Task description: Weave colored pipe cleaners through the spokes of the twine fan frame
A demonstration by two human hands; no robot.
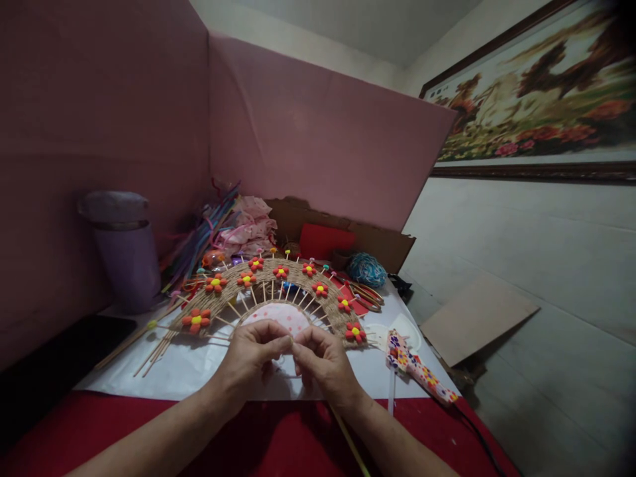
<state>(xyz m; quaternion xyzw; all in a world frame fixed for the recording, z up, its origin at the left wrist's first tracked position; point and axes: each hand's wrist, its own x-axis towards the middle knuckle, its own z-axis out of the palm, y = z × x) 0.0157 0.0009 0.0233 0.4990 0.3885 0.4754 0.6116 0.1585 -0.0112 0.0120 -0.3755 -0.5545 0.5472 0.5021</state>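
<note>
My left hand [256, 354] and my right hand [325, 361] meet fingertip to fingertip at the middle of the table, both pinched. Whatever lies between the fingertips is too small and covered to name. A thin yellowish strip or stick [348, 440] runs from below my right hand to the bottom edge; I cannot tell whether the hand holds it. Just behind the hands lies a fan-shaped piece of woven twine on thin sticks [293, 271], dotted with red and orange flowers with yellow centres. Its half-round middle is dotted pink fabric [278, 315], partly hidden by my hands.
A flower-patterned glue gun [417, 371] with a cord lies at right. Behind are scissors [368, 295], blue yarn [366, 269] and pink fabric [246, 225]. Loose sticks [154, 351], a dark flat object [74, 358] and a purple container [126, 258] are at left.
</note>
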